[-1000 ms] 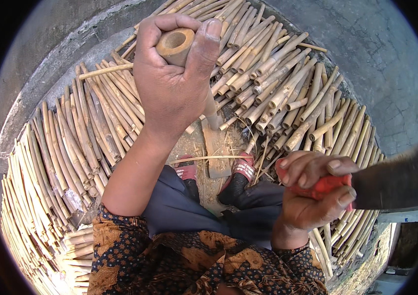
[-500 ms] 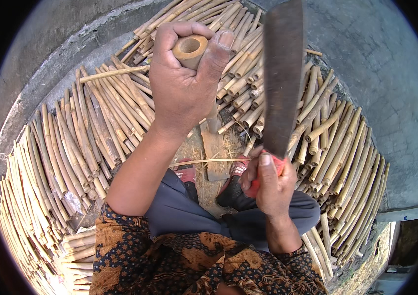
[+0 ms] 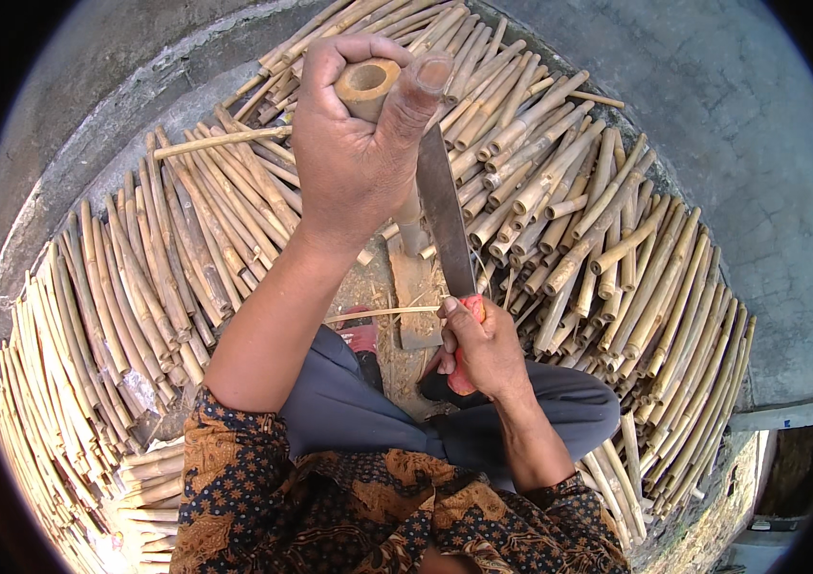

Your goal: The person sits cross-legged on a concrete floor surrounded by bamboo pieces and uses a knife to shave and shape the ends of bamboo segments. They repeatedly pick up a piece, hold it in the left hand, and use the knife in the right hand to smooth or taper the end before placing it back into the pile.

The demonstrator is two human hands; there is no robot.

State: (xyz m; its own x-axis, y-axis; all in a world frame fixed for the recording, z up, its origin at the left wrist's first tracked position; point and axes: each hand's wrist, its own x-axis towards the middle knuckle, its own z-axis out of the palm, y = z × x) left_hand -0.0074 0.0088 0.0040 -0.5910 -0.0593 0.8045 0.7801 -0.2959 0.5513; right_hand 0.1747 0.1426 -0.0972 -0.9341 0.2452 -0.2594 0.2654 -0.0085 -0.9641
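- Gripping up top, nearest of all, here's the left hand (image 3: 354,158), fingers and thumb wrapped snugly round the upper end of a bamboo pole (image 3: 362,103).
- The pole stands roughly upright, hollow end facing up, its lower part showing below the hand and reaching down to the far end of the board; whether it touches there, I can't tell.
- And the right hand (image 3: 491,352), lower down: closed firmly on the red handle of a big knife (image 3: 445,220), blade angled forward just right of the pole, tip hidden by the left hand.
- Below, a patterned shirt (image 3: 359,517) and dark trousers (image 3: 340,392), knees bent.
- A thin strip (image 3: 383,313) crosses above the board's left edge, by the right thumb.
- Down on the ground, the board (image 3: 418,330), a red shoe (image 3: 361,337) off its near left corner.
- Farther out, bamboo piles left (image 3: 167,249) and right (image 3: 607,258), then a grey wall (image 3: 741,143) beyond.
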